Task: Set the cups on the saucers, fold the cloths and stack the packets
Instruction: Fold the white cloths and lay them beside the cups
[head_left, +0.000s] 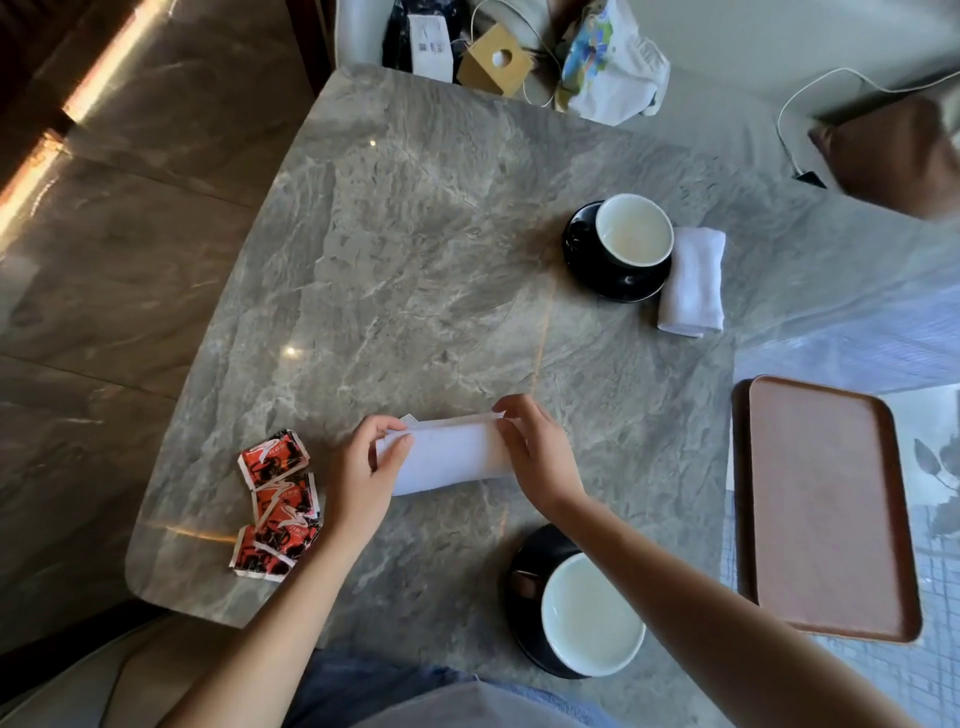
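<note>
A white cloth (449, 454) lies partly folded on the grey marble table (415, 234). My left hand (366, 478) pinches its left end and my right hand (537, 454) pinches its right end. Several red and black packets (275, 501) lie loosely overlapping to the left of my left hand. A white cup (634, 228) stands on a black saucer (587, 254) at the far right, with a folded white cloth (693, 283) beside it. Another white cup (592, 613) stands on a black saucer (524, 587) near me, under my right forearm.
A brown tray (826, 509) lies off the table's right side. Beyond the far edge are a bag, a small cardboard box (496, 60), a patterned cloth bundle (610, 62) and a white cable. A brown cushion (893, 156) sits at the upper right.
</note>
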